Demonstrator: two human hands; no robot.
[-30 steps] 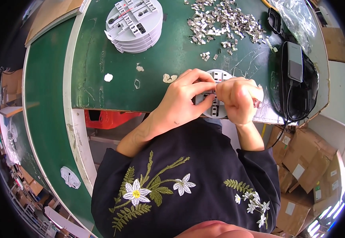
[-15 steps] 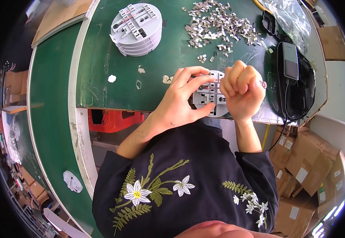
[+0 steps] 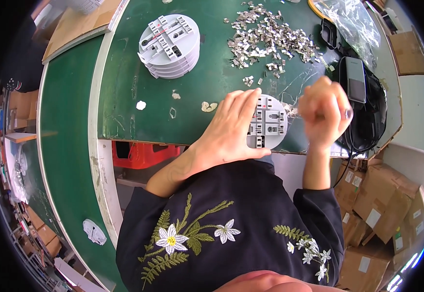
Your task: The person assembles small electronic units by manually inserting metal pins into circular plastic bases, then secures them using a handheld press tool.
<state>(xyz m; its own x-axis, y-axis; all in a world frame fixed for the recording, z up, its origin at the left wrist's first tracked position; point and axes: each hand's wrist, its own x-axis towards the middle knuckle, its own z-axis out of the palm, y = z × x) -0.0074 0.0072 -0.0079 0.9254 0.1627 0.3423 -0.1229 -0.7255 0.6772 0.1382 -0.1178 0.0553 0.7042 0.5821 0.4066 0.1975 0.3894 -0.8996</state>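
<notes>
A round light-grey plastic base with raised slots and small red marks lies at the table's front edge. My left hand is closed around its left side, thumb at the near rim and fingers at the far rim, and covers part of it. Raised to the right of the base, my right hand is closed in a fist and blurred by motion. A small dark spot shows at its outer side; what the fist holds, if anything, I cannot make out. Beyond the base is a heap of small shiny metal clips.
A stack of similar grey round bases stands at the far left. On the right are a black case, a grey power bank with a cable, and a clear plastic bag. Below the table sits a red crate; cardboard boxes fill the right.
My right hand has moved right, away from the base, still in a fist. The left hand has flattened its fingers along the base, and more of the base's right side shows.
</notes>
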